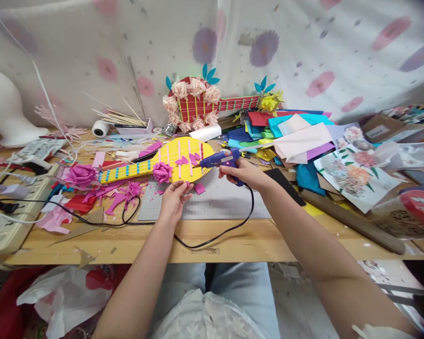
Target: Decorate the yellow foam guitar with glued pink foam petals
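A yellow paper guitar [144, 168] lies on a grey cutting mat [226, 207], its striped neck pointing left. On its body sit a magenta paper rose [162, 173] and several small magenta petals [183, 160]. My right hand [240, 172] is closed around a blue hot glue gun [222, 159], whose nozzle points left over the guitar body. At the body's front edge, my left hand [175, 197] pinches a tiny magenta piece, mostly hidden by the fingertips. A loose magenta petal [199, 189] rests just right of those fingers.
A red flower-trimmed guitar [226, 103] stands behind. Coloured sheets [297, 134] pile up at the right, near a long wooden stick [353, 221]. The glue gun's black cord [212, 242] loops across the front toward a power strip [17, 221]. Another magenta rose [81, 175] lies left.
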### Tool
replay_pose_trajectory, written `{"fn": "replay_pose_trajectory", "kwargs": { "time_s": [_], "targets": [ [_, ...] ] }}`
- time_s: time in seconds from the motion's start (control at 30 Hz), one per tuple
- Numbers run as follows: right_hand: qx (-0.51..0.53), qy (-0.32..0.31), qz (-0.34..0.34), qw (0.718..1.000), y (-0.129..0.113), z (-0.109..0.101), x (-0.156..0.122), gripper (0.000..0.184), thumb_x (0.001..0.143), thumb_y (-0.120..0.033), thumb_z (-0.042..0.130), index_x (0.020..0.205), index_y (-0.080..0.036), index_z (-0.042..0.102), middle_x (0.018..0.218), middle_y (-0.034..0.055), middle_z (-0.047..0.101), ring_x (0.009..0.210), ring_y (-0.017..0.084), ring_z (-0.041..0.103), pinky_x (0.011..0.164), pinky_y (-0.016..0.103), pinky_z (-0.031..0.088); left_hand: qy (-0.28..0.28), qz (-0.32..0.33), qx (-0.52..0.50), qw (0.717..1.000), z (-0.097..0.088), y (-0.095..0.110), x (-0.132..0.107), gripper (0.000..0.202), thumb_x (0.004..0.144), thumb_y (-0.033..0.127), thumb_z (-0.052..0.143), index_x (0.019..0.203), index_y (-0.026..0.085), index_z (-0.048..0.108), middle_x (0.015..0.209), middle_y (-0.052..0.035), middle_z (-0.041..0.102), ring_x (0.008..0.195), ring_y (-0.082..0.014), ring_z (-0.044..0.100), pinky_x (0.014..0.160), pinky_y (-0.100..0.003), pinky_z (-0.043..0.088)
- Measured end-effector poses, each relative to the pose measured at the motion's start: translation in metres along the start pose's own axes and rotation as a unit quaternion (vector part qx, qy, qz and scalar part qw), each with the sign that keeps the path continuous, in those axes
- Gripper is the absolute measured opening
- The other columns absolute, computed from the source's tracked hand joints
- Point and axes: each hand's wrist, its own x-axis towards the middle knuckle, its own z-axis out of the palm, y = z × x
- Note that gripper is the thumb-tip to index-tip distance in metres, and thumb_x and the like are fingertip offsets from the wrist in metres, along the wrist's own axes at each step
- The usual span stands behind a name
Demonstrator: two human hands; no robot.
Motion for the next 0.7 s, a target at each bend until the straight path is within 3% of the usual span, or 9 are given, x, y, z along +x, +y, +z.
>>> {"fn": "replay_pose_trajectory", "kwargs": {
  "time_s": [0.17,0.7],
  "targets": [
    [-0.072,-0.021,0.016,0.997,-0.005,0.008,-0.003,0.041,0.071,-0.057,0.062,0.067,-0.016,0.061,0.046,-0.0023,0.048,0.043,0.007,0.041,0.04,0.022,0.031,-0.002,-0.009,-0.001,1.0,0.0,0.002,-0.001,0.02,0.067,0.008,0.07,0.08,0.014,0.056,0.076,-0.0006,0.066,0.072,-0.0129,0.068,0.051,-0.016,0.05],
    [-0.14,-0.039,0.045,0.988,-0.008,0.014,0.001,0.048,0.073,-0.064,0.054,0.06,-0.017,0.054,0.045,-0.0021,0.048,0.041,0.008,0.041,0.04,0.022,0.029,0.0,-0.019,-0.012,1.0,0.003,0.008,-0.001,0.013,0.074,0.003,0.062,0.081,0.014,0.057,0.07,0.0015,0.064,0.065,-0.008,0.066,0.051,-0.014,0.05]
  ]
}}
